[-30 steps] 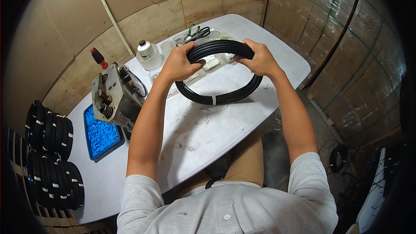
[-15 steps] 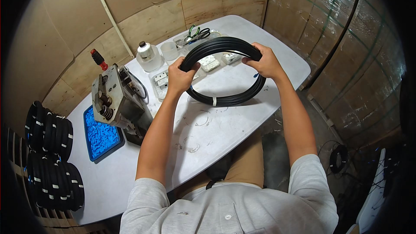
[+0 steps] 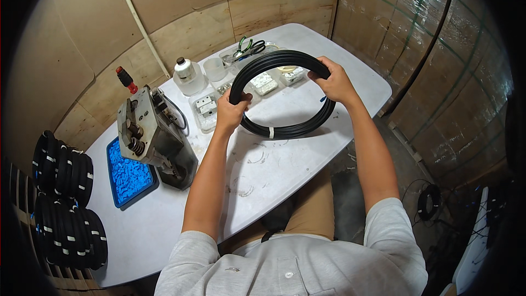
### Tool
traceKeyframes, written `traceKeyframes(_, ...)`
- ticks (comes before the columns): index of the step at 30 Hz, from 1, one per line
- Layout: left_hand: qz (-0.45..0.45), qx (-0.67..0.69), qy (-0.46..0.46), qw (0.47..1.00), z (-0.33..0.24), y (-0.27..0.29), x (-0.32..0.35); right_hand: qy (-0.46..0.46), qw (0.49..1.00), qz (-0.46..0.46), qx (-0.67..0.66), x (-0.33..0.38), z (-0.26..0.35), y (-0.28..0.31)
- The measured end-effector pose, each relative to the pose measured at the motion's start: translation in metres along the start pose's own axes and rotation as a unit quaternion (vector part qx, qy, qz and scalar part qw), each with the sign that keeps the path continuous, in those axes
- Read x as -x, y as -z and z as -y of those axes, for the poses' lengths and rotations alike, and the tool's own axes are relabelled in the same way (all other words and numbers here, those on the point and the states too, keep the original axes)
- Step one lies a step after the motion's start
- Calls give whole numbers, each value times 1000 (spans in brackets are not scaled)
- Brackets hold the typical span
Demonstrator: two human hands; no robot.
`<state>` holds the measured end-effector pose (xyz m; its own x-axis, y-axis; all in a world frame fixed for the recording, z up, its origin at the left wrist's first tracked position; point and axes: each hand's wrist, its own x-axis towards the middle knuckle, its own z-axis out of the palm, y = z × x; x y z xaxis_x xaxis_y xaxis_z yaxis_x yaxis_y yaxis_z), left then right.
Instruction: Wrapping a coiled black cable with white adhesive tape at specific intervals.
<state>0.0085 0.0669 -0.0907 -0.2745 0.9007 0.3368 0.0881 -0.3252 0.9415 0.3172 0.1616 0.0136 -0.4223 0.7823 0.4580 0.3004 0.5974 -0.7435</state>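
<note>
A coil of black cable (image 3: pixel 276 59) is tilted up between my hands, its far side raised and its near side close to the white table. My left hand (image 3: pixel 232 111) grips the coil's left side, thumb on the inside. On the opposite side my right hand (image 3: pixel 332 79) closes round the upper right part. White tape (image 3: pixel 271 132) binds the near part of the coil. A small blue connector end (image 3: pixel 323 99) shows inside the ring near my right hand.
Left of my left arm stands a metal hand press (image 3: pixel 156 131) beside a blue-filled tray (image 3: pixel 130 172). Taped black coils (image 3: pixel 68 230) are stacked at the far left. Behind the held coil are clear tubs (image 3: pixel 207 111), a white bottle (image 3: pixel 184 69) and scissors (image 3: pixel 256 47).
My left hand has shifted slightly right and down along the coil, and the coil's far side sits a little lower. Both hands keep their hold.
</note>
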Motion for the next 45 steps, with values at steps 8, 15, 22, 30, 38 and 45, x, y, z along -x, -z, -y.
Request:
traceKeyframes(8, -177, -324, 12, 929, -16, -33, 12, 1, 996, -56, 76, 15, 22, -7)
traceKeyframes(15, -36, -156, -3, 987, 6, -3, 4, -44, 998, 7, 36, 8, 11, 4)
traceKeyframes(22, -18, -393, -207, 896, -118, -38, -18, 5, 999, 41, 8, 12, 25, 2)
traceKeyframes(30, 4, -411, -197, 890, -119, -44, -26, -140, 984, 35, -106, 39, -20, 4)
traceKeyframes(38, -51, -470, -284, 834, -116, -42, -25, -125, 978, 40, -164, 37, -28, -9)
traceKeyframes(45, 11, -476, -238, 846, -122, -42, -28, -52, 998, -24, -28, 37, -9, -9)
